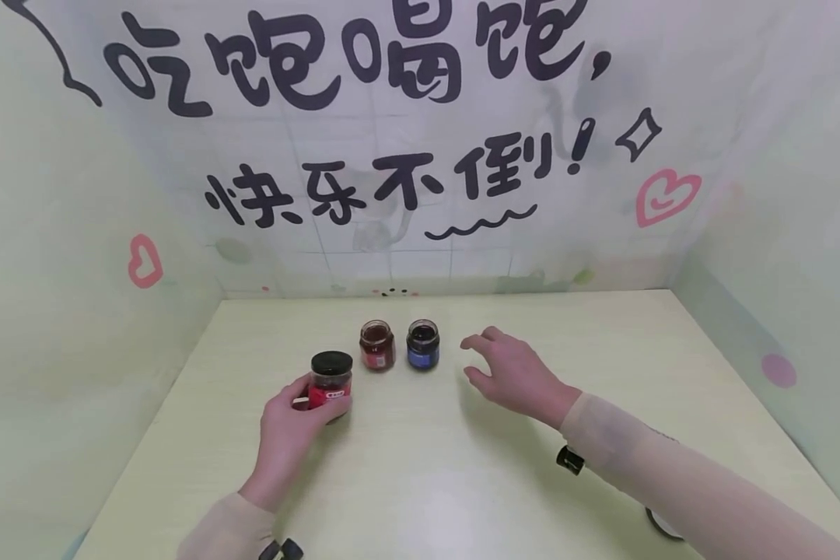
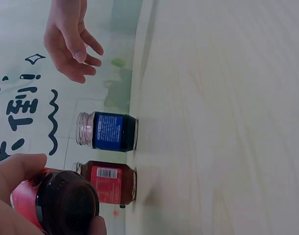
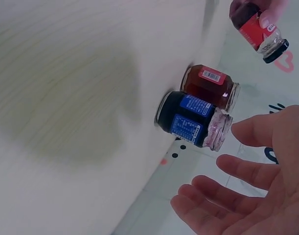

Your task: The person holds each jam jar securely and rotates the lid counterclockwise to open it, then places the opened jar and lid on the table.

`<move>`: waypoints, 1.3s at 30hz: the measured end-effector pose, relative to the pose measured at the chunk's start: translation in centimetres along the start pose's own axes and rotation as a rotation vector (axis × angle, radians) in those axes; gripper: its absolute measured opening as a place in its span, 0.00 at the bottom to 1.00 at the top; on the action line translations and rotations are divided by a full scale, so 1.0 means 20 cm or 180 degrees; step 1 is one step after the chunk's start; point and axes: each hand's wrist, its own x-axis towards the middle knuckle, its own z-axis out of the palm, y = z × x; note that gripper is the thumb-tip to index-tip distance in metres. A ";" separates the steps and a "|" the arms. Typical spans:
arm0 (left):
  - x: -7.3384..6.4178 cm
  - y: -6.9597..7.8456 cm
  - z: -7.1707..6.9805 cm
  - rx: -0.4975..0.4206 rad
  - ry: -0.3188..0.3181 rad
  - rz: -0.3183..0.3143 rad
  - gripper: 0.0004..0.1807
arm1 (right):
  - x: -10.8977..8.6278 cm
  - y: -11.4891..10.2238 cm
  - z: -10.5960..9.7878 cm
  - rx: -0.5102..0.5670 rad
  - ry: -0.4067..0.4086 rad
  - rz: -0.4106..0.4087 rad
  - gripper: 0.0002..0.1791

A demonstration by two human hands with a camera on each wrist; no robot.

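My left hand (image 1: 288, 428) grips a small glass jar (image 1: 332, 372) with a black lid and a red label, held upright above the table. In the left wrist view the jar's dark base (image 2: 71, 203) faces the camera, with fingers wrapped around its side. Two lidless glass jars stand side by side further back. One has a red label and reddish-brown contents (image 1: 377, 351); the other has a blue label and dark contents (image 1: 423, 351). To the right of the blue-labelled jar, my right hand (image 1: 516, 375) hovers with spread, slightly bent fingers, holding nothing.
A pale wooden table (image 1: 420, 451) carries the jars. Behind it hangs a light backdrop (image 1: 406, 264) with black lettering, and similar walls rise on both sides. A round white thing with a dark rim (image 1: 663, 525) shows partly beneath my right forearm.
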 end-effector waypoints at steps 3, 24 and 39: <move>-0.04 0.03 0.04 -0.0082 -0.0047 0.0012 0.46 | 0.00 -0.01 -0.01 0.0057 -0.0003 -0.0006 0.19; -0.25 0.19 0.25 -0.0256 -0.0321 0.0446 0.32 | -0.02 -0.13 -0.11 0.0693 -0.0116 0.0080 0.17; -0.29 0.21 0.37 -0.0269 -0.0445 0.0692 0.31 | -0.04 -0.22 -0.13 0.1137 -0.0335 0.0242 0.18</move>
